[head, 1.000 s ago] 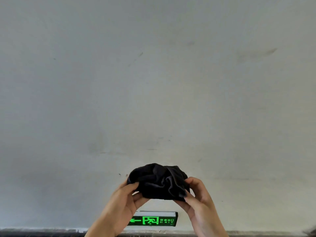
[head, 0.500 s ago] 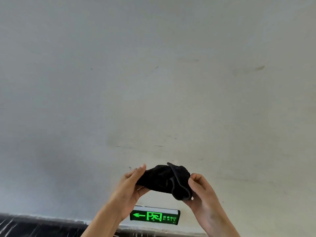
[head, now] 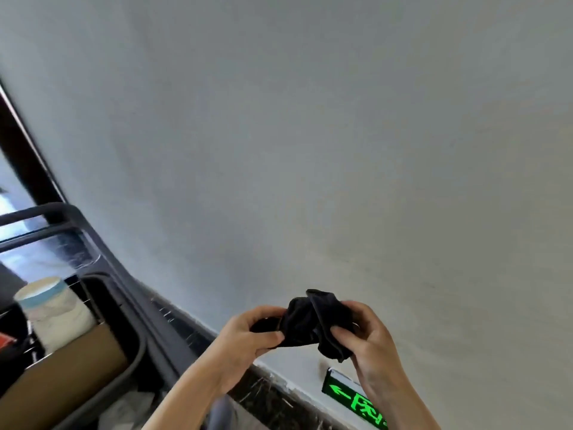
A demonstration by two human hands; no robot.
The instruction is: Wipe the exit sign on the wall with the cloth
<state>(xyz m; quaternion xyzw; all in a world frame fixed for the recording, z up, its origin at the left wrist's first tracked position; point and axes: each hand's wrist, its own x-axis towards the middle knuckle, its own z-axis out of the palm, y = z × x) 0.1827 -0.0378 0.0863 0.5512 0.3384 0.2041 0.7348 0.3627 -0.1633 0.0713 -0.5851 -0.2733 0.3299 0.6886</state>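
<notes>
Both hands grip the bunched black cloth [head: 313, 321] low in the frame, left hand [head: 248, 336] pinching one end, right hand [head: 366, 339] clutching the other, while the green exit sign [head: 347, 395] glows on the wall [head: 310, 135] at lower right, partly behind the right wrist, and a cart [head: 117, 321] sits lower left.

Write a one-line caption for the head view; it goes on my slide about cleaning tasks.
Both hands, left hand and right hand, bunch a dark cloth above the green exit sign.
</notes>
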